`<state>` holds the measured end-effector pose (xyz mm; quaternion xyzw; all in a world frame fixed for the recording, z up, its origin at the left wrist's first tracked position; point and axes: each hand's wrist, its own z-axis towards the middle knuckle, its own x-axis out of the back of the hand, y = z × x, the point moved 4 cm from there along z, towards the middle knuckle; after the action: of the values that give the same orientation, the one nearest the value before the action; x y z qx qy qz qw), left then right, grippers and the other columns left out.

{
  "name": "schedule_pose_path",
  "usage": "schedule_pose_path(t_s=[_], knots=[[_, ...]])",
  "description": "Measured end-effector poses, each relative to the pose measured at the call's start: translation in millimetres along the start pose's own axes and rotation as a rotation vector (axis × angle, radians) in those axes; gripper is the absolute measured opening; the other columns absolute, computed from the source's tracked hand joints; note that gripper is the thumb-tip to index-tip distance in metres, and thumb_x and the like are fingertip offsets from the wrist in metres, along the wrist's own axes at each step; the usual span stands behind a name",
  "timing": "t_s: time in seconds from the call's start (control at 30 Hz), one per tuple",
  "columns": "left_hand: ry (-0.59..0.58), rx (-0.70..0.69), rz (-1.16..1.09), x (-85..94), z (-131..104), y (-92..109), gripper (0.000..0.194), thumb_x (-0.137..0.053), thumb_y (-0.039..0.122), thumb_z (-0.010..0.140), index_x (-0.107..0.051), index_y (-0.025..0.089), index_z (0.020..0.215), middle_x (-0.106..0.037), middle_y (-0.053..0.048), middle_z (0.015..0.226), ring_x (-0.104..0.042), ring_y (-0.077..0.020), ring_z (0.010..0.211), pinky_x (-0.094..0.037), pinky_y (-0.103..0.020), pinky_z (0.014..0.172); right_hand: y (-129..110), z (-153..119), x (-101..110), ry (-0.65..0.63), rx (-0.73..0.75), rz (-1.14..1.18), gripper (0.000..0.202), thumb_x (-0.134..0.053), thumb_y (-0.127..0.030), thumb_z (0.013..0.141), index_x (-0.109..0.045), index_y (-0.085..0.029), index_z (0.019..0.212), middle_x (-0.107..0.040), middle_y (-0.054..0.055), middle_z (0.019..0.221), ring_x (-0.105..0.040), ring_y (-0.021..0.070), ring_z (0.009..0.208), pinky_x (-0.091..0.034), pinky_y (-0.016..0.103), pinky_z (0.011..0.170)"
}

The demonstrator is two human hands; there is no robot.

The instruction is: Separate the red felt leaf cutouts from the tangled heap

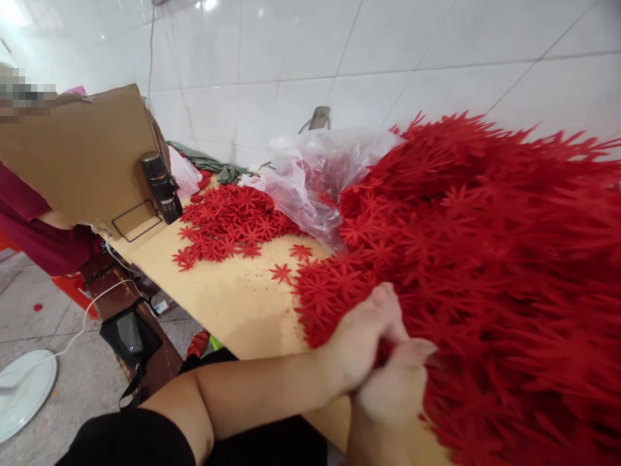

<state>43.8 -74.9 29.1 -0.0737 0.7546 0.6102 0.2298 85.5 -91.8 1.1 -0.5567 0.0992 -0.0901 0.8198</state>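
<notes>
My left hand (361, 336) and my right hand (395, 382) are close together and touching at the near left edge of a big heap of red star-shaped flower pieces (485, 259). Both look closed, with fingers curled inward, though motion blurs them. A little red shows in the gap between them. Whatever they hold is hidden by the hands themselves. Around and beyond my hands, the red pieces have several narrow petals each. A smaller pile of the same pieces (237, 217) lies further off on the tan table (228, 291).
A clear plastic bag (315, 181) lies between the piles. At the far left stand a black vacuum flask (162, 188), a wire frame (137, 221) and a cardboard sheet (87, 149), with a person in a dark red shirt (48, 239) behind. A white tiled wall (272, 45) borders the back.
</notes>
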Motion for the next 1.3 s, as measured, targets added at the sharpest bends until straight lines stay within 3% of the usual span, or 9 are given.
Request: schedule_pose_path(t_s=[0.1, 0.23, 0.37, 0.47, 0.53, 0.67, 0.9, 1.03, 1.3], knots=[[0.154, 0.08, -0.175, 15.6, 19.2, 12.3, 0.071, -0.019, 0.046, 0.086, -0.019, 0.003, 0.142, -0.022, -0.008, 0.152, -0.022, -0.0192, 0.14, -0.018, -0.029, 0.117, -6.1, -27.3, -16.7, 0.008, 0.01, -0.147, 0.054, -0.039, -0.044, 0.086, -0.035, -0.027, 0.137, -0.035, 0.008, 0.144, -0.03, 0.0276, 0.135, -0.018, 0.056, 0.111], [0.135, 0.102, -0.185, 24.7, 30.3, 16.4, 0.068, -0.015, 0.045, 0.086, -0.018, 0.009, 0.143, -0.018, -0.005, 0.153, -0.019, -0.0145, 0.141, -0.013, -0.033, 0.117, 1.1, -42.9, -13.8, -0.03, -0.082, -0.172, 0.06, -0.047, -0.043, 0.082, -0.036, -0.018, 0.135, -0.038, 0.016, 0.14, -0.038, 0.0296, 0.129, -0.028, 0.056, 0.105], [0.141, 0.064, -0.151, 28.8, 23.7, 7.1, 0.056, -0.027, 0.038, 0.086, -0.041, 0.01, 0.133, -0.036, -0.008, 0.146, -0.033, -0.0171, 0.136, -0.022, -0.035, 0.114, 7.2, -28.8, 9.1, 0.118, -0.166, -0.13, 0.039, -0.06, -0.039, 0.075, -0.06, -0.014, 0.105, -0.063, 0.014, 0.109, -0.061, 0.0241, 0.1, -0.045, 0.048, 0.092], [0.108, 0.029, -0.069, 36.2, 10.8, 0.4, 0.036, -0.043, 0.031, 0.082, -0.058, 0.014, 0.11, -0.054, -0.01, 0.131, -0.05, -0.0213, 0.122, -0.033, -0.038, 0.107, 10.5, -16.9, 22.9, 0.315, -0.22, -0.057, 0.034, -0.064, -0.039, 0.071, -0.063, -0.014, 0.094, -0.067, 0.01, 0.097, -0.064, 0.0191, 0.089, -0.048, 0.043, 0.089], [-0.018, 0.03, 0.018, 40.4, 4.6, -3.9, 0.026, -0.052, 0.028, 0.078, -0.062, 0.016, 0.098, -0.064, -0.009, 0.116, -0.056, -0.0199, 0.111, -0.037, -0.037, 0.103, 15.2, -11.3, 25.2, 0.36, -0.281, 0.031, 0.034, -0.063, -0.041, 0.072, -0.062, -0.015, 0.094, -0.068, 0.009, 0.097, -0.064, 0.0176, 0.087, -0.05, 0.04, 0.085], [-0.21, -0.005, 0.134, 46.2, 1.6, -9.8, 0.033, -0.062, 0.025, 0.072, -0.058, 0.019, 0.104, -0.063, -0.007, 0.115, -0.058, -0.0181, 0.103, -0.045, -0.034, 0.091, 20.0, -3.3, 18.7, 0.273, -0.308, 0.131, 0.038, -0.053, -0.049, 0.078, -0.061, -0.015, 0.093, -0.069, 0.007, 0.09, -0.065, 0.0155, 0.082, -0.052, 0.037, 0.081], [-0.22, -0.11, 0.252, 46.1, 3.8, -12.2, 0.048, -0.071, 0.03, 0.064, -0.054, 0.016, 0.106, -0.06, -0.009, 0.112, -0.057, -0.019, 0.104, -0.043, -0.035, 0.097, 21.1, -2.8, 6.6, 0.209, -0.298, 0.163, 0.05, -0.05, -0.061, 0.074, -0.057, -0.021, 0.103, -0.065, 0.007, 0.109, -0.06, 0.0171, 0.103, -0.048, 0.036, 0.095], [-0.138, -0.194, 0.321, 54.6, 10.7, -12.5, 0.033, -0.067, 0.03, 0.069, -0.059, 0.015, 0.097, -0.058, -0.009, 0.112, -0.055, -0.018, 0.106, -0.043, -0.033, 0.096, 24.8, -1.2, 8.0, 0.175, -0.356, 0.228, 0.051, -0.049, -0.063, 0.073, -0.053, -0.024, 0.106, -0.062, 0.006, 0.114, -0.058, 0.0187, 0.107, -0.046, 0.04, 0.098], [0.089, -0.149, 0.136, 69.6, 22.5, -13.4, 0.015, -0.064, 0.025, 0.07, -0.056, 0.016, 0.079, -0.061, 0.002, 0.076, -0.057, -0.0072, 0.071, -0.047, -0.023, 0.074, 13.8, -0.2, 11.7, -0.002, -0.277, 0.131, 0.036, -0.063, -0.047, 0.071, -0.055, -0.023, 0.096, -0.064, 0.005, 0.1, -0.061, 0.0157, 0.091, -0.051, 0.036, 0.088]])
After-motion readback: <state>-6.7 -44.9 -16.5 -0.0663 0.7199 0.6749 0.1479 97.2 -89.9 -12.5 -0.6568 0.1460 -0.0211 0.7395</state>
